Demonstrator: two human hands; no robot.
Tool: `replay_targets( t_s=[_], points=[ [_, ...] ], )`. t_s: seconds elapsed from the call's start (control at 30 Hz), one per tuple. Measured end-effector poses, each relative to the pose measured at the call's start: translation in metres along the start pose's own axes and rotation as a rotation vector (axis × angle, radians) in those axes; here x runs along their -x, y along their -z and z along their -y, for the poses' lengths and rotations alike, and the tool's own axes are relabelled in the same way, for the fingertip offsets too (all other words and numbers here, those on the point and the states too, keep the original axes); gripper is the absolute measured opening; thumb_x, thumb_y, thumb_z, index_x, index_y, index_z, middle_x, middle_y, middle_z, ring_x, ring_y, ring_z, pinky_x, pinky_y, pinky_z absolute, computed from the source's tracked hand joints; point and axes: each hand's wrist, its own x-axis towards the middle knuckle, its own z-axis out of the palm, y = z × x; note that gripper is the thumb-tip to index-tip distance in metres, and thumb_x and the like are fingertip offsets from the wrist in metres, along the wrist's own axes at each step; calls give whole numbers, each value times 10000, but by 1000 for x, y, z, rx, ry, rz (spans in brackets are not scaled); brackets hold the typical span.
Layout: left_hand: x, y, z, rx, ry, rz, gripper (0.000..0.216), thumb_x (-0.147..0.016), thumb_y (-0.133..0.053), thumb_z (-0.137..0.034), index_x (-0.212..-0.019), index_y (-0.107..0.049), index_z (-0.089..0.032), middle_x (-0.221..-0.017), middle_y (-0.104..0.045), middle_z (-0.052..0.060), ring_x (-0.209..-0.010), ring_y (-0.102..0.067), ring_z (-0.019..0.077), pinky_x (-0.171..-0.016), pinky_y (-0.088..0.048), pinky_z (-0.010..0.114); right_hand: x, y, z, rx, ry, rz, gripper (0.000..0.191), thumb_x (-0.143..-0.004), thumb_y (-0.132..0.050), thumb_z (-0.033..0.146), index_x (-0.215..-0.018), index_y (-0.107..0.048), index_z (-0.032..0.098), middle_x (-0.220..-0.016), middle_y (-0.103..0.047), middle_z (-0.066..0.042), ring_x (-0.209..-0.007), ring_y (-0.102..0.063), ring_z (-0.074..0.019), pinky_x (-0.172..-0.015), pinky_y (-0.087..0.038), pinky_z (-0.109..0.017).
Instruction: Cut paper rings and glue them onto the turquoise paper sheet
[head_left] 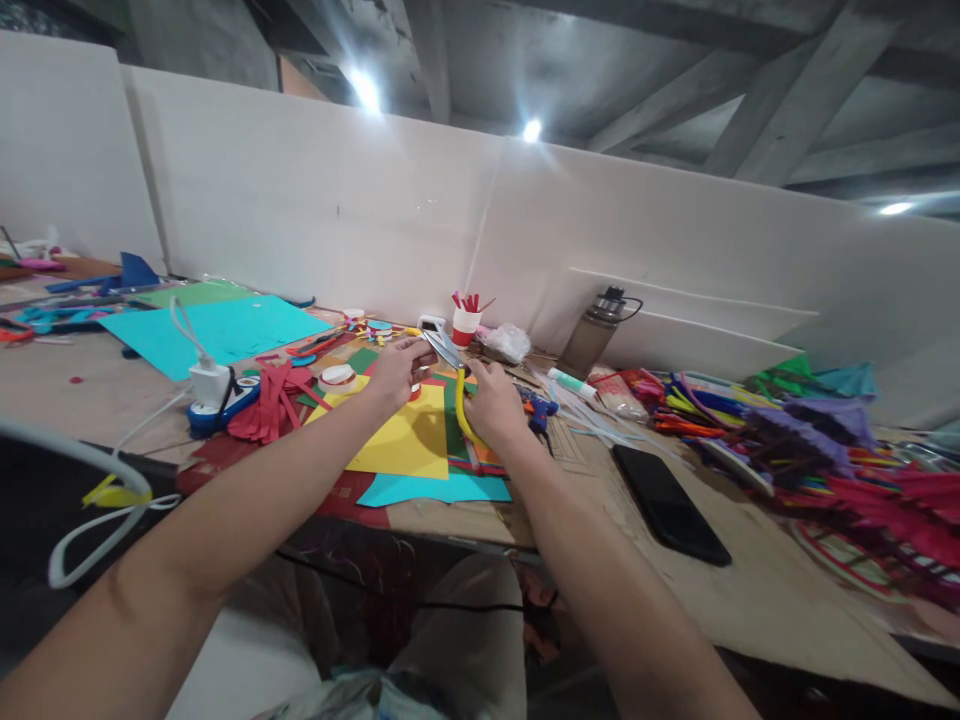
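Observation:
My right hand [496, 405] is closed round the yellow handle of a pair of scissors [444, 350]. The metal blades stand apart and point up and left, over the paper. My left hand [401, 372] is at the blades with its fingers pinched together; what they hold is too small to make out. Below both hands lies a yellow sheet of paper [397, 440], partly over a light-blue sheet [435, 489]. Left of the yellow sheet stands a white roll of tape [337, 378]. A dark-blue glue gun [538, 408] appears just beyond my right hand, partly hidden.
Red paper strips [274, 405] and a power strip [217, 405] with a white plug lie at left, near a large cyan sheet [217, 330]. A red-and-white cup [466, 325] and a bottle [592, 335] stand behind. A black phone [669, 505] and colourful craft bundles [810, 440] lie right.

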Motion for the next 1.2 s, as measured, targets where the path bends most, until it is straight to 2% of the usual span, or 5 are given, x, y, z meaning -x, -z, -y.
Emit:
replay_targets(
  t_s=[0.37, 0.83, 1.07, 1.2],
  points=[
    [0, 1, 0, -67, -40, 7, 155, -676, -744, -190, -780, -638, -146, -733, -682, 14, -607, -642, 87, -484, -446, 164, 1, 4, 1, 19, 18, 10, 414, -882, -524, 283, -1287, -576, 214, -1135, -607, -127, -992, -633, -265, -826, -485, -336],
    [0, 1, -5, -98, -17, -9, 149, -675, -746, -179, -776, -645, -138, -669, -657, 10, -571, -625, 83, -451, -428, 153, 1, 3, 0, 33, 39, -7, 417, -843, -493, 180, -1244, -605, 204, -1116, -643, -129, -991, -626, -265, -834, -478, -333],
    [2, -1, -8, -162, -50, 39, 162, -657, -754, -192, -774, -657, -135, -660, -651, 9, -556, -605, 78, -422, -390, 146, 2, 4, 1, 4, 11, 14, 362, -885, -502, 261, -1228, -606, 215, -1102, -624, -131, -989, -631, -273, -822, -491, -341],
    [4, -3, -3, -268, -70, 54, 163, -646, -758, -211, -757, -664, -138, -661, -658, 16, -561, -598, 84, -425, -373, 148, 4, 3, -1, -70, 22, 8, 413, -879, -544, 307, -1282, -570, 221, -1164, -565, -142, -1047, -618, -275, -862, -492, -338]
  ],
)
